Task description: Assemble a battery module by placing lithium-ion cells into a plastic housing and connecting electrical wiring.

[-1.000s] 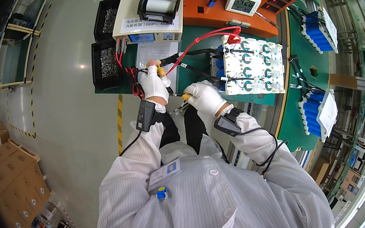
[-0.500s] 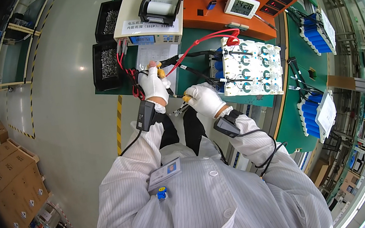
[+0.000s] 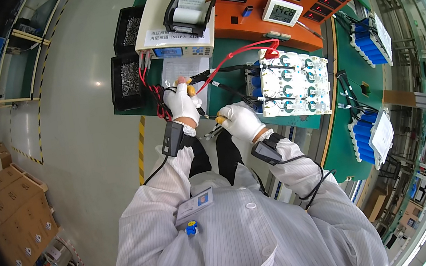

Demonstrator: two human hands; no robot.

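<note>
My left hand (image 3: 181, 105), in a white glove with bare and yellow-covered fingertips, is closed around black cable (image 3: 199, 77) at the bench's front edge. My right hand (image 3: 241, 121), also gloved, pinches a thin dark wire between yellow-covered fingertips. Loose wire ends (image 3: 215, 131) hang below and between the hands. The wires run right to a battery pack (image 3: 295, 83) with a white top plate and blue cells. A red cable (image 3: 237, 51) arches from beside my left hand to the pack's top. Exact contact points are hidden by my fingers.
Behind my left hand stand a cream-coloured meter (image 3: 176, 14) and a small printer (image 3: 191, 6). An orange test box (image 3: 256, 14) with displays is behind the pack. Black bins of screws (image 3: 127, 82) sit left; other blue-celled packs (image 3: 367, 137) lie right.
Both hands keep their grips and stay nearly in place; my right hand has dropped very slightly. The whole view has shifted a little.
</note>
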